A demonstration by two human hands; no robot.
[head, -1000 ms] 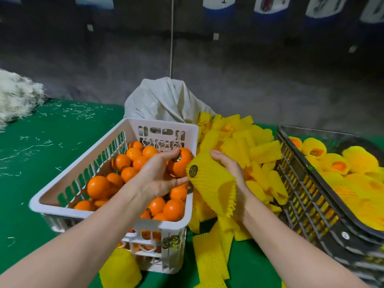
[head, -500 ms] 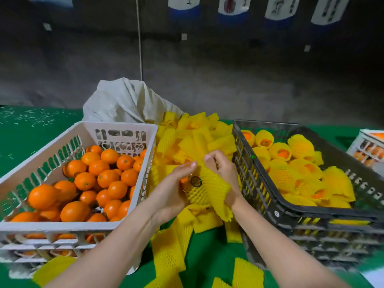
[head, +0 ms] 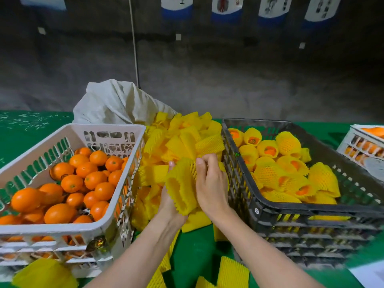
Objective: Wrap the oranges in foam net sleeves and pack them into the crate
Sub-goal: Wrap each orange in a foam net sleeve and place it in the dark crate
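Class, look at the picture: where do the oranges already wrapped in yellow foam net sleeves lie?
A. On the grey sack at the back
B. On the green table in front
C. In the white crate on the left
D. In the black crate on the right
D: the black crate on the right holds the wrapped oranges, while the white crate holds only bare oranges.

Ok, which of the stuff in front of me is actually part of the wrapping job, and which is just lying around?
Part of the job:
- foam sleeve held in left hand and right hand
- white crate of bare oranges
- pile of spare sleeves
- black crate holding wrapped oranges

Lying about:
- grey sack
- second white crate at far right
- wall posters
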